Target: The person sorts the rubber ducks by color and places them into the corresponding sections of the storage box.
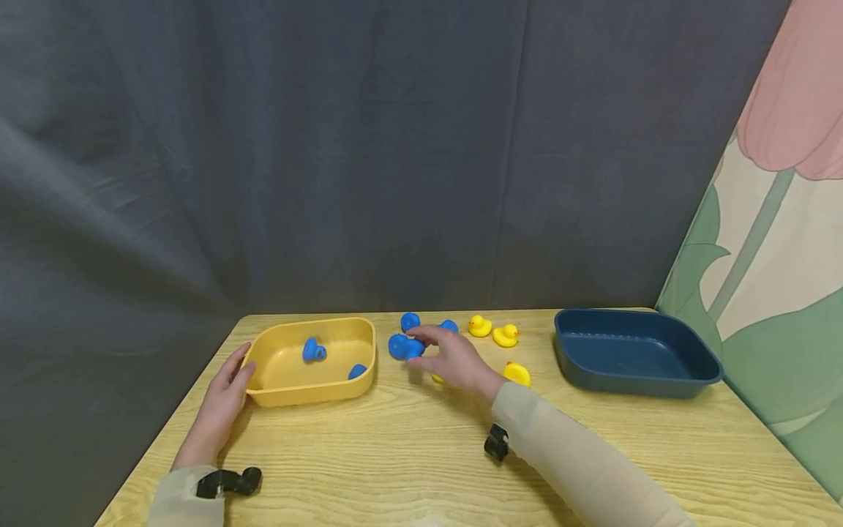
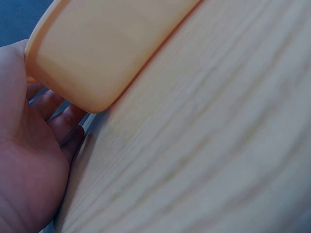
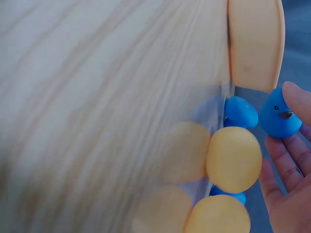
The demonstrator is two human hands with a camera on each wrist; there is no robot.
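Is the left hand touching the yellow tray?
Touching. The left wrist view shows the left hand with its palm against the corner of the yellow tray, no gap between them.

Right hand (image 3: 291, 165) at the right edge, fingers and thumb pinching a blue duck (image 3: 278, 118) with a dark beak. Just left of it, a second blue duck (image 3: 239, 112) on the wooden table (image 3: 87, 107). Above both, the yellow tray (image 3: 255, 41), its outer wall showing. Below, a yellow duck (image 3: 233, 158), round and blurred; another yellow duck (image 3: 217, 214) at the bottom edge. A sliver of a further blue duck (image 3: 228, 194) shows between them.
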